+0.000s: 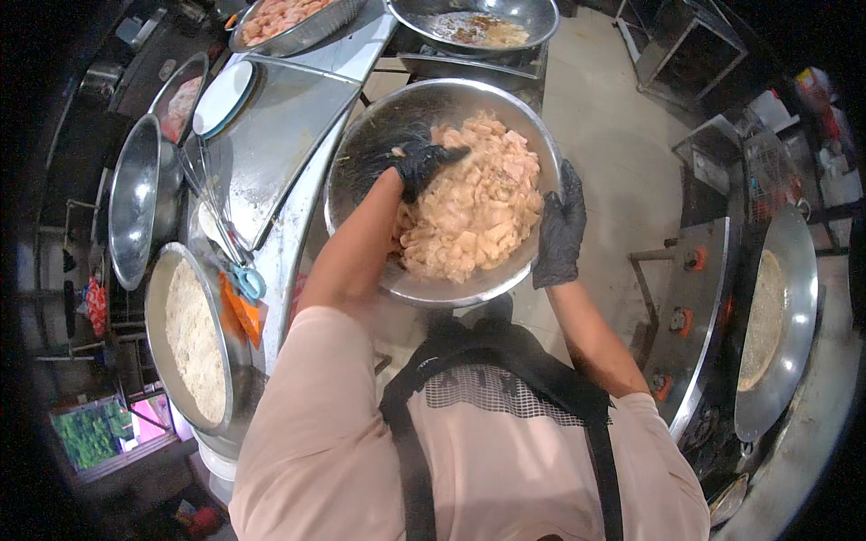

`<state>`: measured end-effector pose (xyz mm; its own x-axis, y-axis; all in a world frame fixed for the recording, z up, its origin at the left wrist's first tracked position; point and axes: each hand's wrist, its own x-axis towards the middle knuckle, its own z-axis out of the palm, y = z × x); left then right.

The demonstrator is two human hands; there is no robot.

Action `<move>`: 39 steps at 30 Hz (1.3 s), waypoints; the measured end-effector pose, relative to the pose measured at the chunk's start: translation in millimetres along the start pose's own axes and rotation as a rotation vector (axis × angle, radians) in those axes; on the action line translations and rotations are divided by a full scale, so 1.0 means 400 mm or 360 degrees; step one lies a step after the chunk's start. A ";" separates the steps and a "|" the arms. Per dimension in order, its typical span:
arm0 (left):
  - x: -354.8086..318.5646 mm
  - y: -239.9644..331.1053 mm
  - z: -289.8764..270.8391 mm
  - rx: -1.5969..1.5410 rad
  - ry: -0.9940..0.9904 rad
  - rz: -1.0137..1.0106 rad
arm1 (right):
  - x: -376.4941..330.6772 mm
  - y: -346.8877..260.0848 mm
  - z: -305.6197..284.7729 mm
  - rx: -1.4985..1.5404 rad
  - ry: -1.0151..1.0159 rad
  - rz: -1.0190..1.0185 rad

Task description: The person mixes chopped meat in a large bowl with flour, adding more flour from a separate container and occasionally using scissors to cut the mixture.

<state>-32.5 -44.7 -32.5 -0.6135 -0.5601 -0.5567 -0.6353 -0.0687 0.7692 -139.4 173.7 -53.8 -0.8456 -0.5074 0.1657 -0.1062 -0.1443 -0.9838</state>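
A large round steel mixing bowl (359,135) is in front of me, tilted. Pale raw meat pieces (478,207), likely chicken, are heaped in its middle and right side, coated in a wet, creamy layer. My left hand (419,167), in a black glove, reaches inside the bowl at the heap's left edge. One finger stretches right over the meat; the others are partly hidden against the dark bowl wall. At the bowl's right rim, my right hand (561,230), also black-gloved, grips the edge from outside; some of its fingers are hidden.
Left, a steel table (280,117) carries a whisk (212,194), blue-handled scissors (246,281) and a tray of raw meat (302,41). Below it stands a bowl of flour (191,338). Ahead sits a bowl of spices (424,45). Right, a wok (794,307) holds oil by burner knobs.
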 end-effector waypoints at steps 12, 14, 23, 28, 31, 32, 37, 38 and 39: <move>-0.317 -0.109 0.071 0.1930 -0.0047 0.0886 | -0.023 -0.044 -0.027 -0.0196 0.0022 -0.0067; -0.280 -0.073 0.025 0.1899 0.0080 0.0606 | -0.020 -0.057 -0.029 -0.0224 -0.0011 -0.0002; -0.094 0.082 0.009 0.1644 -0.0489 0.0230 | 0.000 -0.036 -0.034 -0.0458 0.0073 -0.0085; -0.054 0.089 0.169 0.1576 0.0014 0.1003 | -0.002 -0.039 -0.022 -0.0372 0.0050 -0.0157; -0.118 0.041 0.305 0.1561 0.0302 0.1252 | 0.001 -0.029 -0.026 -0.0290 0.0054 -0.0176; -0.139 0.016 0.315 0.1547 0.0288 0.1282 | -0.001 -0.030 -0.026 -0.0252 0.0055 -0.0156; -0.193 -0.046 0.196 0.1630 -0.0253 0.0937 | -0.008 -0.033 -0.028 -0.0418 0.0074 -0.0153; -0.176 -0.079 0.160 0.1398 -0.0174 0.1022 | -0.007 -0.035 -0.029 -0.0459 0.0072 -0.0149; -0.178 -0.077 0.133 0.1364 -0.0070 0.0948 | -0.004 -0.041 -0.028 -0.0449 0.0060 -0.0136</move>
<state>5.8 41.2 -33.4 -0.9422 -0.2796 -0.1845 -0.3340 0.8271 0.4521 -142.1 186.5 -38.9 -0.8456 -0.4712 0.2510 -0.3143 0.0593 -0.9475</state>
